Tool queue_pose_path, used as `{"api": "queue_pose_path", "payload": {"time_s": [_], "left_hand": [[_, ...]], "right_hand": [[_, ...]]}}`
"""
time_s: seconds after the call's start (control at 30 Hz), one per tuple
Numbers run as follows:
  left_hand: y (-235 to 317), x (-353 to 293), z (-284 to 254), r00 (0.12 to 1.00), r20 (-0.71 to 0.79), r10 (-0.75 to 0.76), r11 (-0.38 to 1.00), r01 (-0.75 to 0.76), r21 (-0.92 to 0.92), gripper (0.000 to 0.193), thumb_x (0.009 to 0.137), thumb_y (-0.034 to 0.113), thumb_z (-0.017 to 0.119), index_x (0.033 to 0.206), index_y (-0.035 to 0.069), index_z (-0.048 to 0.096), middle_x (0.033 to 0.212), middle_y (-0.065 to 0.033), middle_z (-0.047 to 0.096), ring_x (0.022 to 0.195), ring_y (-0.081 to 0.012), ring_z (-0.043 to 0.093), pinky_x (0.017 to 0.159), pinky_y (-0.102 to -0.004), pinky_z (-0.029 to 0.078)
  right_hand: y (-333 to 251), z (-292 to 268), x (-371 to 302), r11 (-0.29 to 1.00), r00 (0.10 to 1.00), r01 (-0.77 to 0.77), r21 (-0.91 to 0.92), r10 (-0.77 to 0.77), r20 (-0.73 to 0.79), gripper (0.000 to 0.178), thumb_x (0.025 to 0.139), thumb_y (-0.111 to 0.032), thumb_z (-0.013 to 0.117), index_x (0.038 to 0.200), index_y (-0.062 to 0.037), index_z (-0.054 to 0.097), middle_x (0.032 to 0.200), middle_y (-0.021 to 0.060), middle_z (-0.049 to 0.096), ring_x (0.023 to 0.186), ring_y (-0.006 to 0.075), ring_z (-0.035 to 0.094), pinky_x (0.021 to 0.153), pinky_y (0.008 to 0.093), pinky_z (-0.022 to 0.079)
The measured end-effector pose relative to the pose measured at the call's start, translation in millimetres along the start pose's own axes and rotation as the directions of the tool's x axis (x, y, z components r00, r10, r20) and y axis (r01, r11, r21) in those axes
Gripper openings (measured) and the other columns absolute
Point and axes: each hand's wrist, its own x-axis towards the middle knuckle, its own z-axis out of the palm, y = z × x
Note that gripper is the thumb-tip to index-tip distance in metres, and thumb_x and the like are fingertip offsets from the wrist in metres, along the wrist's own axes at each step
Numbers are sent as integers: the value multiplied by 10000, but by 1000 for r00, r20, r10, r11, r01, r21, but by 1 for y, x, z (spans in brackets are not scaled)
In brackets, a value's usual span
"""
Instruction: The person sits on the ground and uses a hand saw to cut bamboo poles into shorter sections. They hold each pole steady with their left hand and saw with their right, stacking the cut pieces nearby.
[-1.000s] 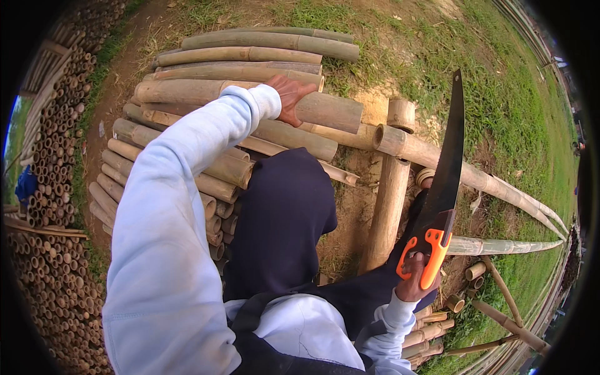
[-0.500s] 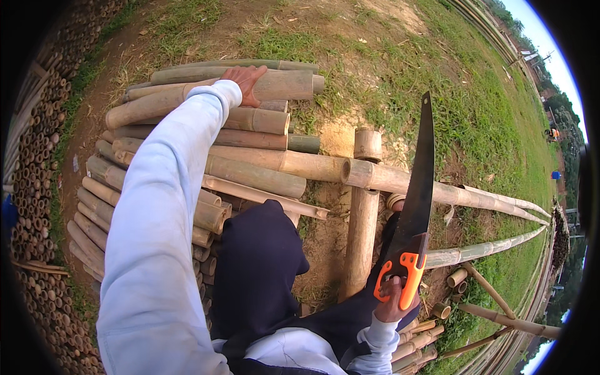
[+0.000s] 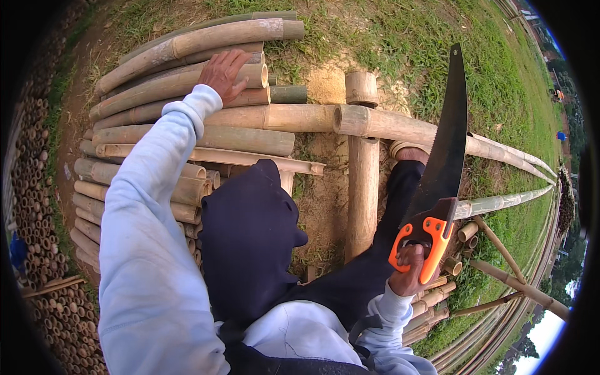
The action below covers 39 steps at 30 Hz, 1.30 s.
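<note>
A person's two hands are well apart: the left hand (image 3: 224,76), fingers loosely spread, rests on a cut bamboo tube (image 3: 156,89) whose hollow end opens just to its right, with more tubes stacked around. The right hand (image 3: 409,272) is clamped round the orange handle of a handsaw (image 3: 440,162), blade pointing away; beyond that hand, a long hollow bamboo pole (image 3: 400,129) lies across a bamboo beam (image 3: 362,200).
</note>
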Motion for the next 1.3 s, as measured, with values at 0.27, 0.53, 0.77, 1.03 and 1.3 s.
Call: {"api": "queue_pose_path", "payload": {"time_s": [0.27, 0.53, 0.77, 1.03, 1.3], "left_hand": [[80, -73, 18, 873, 483, 60, 975, 52, -216, 744, 825, 515, 774, 1402, 93, 569, 1312, -139, 632, 1272, -326, 578, 1104, -471, 415], [123, -52, 64, 764, 645, -11, 985, 119, -124, 929, 684, 658, 815, 1380, 82, 599, 1287, -133, 649, 1273, -313, 567, 1095, -465, 395], [112, -51, 73, 655, 756, 2, 985, 130, -115, 719, 741, 584, 750, 1248, 78, 689, 1268, -149, 690, 1321, -302, 549, 1123, -449, 347], [118, -33, 67, 512, 859, 0, 991, 113, -67, 777, 645, 515, 848, 1253, 58, 689, 1248, -198, 679, 1278, -354, 566, 1121, -459, 344], [109, -3, -2, 668, 738, -96, 975, 212, -64, 862, 619, 412, 876, 1328, 80, 515, 1037, -229, 717, 981, -456, 699, 859, -529, 538]], "right_hand": [[-2, -23, -7, 1000, 999, 10, 0, -10, -31, 223, 1005, -132, 620, 825, 0, 615, 593, 44, 544, 572, 146, 516, 632, 313, 468], [-11, -38, -17, 993, 993, -16, 118, 30, -118, 172, 1008, -98, 631, 876, 3, 587, 636, 43, 505, 548, 124, 476, 557, 274, 432], [-15, -47, -18, 997, 988, 32, 66, -22, -151, 182, 1032, -92, 612, 863, -50, 562, 654, 11, 484, 566, 102, 456, 561, 270, 423], [-7, -51, -15, 998, 985, -2, 70, 14, -170, 124, 1000, -81, 621, 915, -5, 575, 609, 34, 488, 526, 126, 477, 532, 284, 427], [-4, -56, -16, 998, 974, 36, 48, -24, -227, 133, 1007, -108, 643, 932, -10, 592, 647, 11, 470, 571, 109, 455, 567, 271, 399]]}}
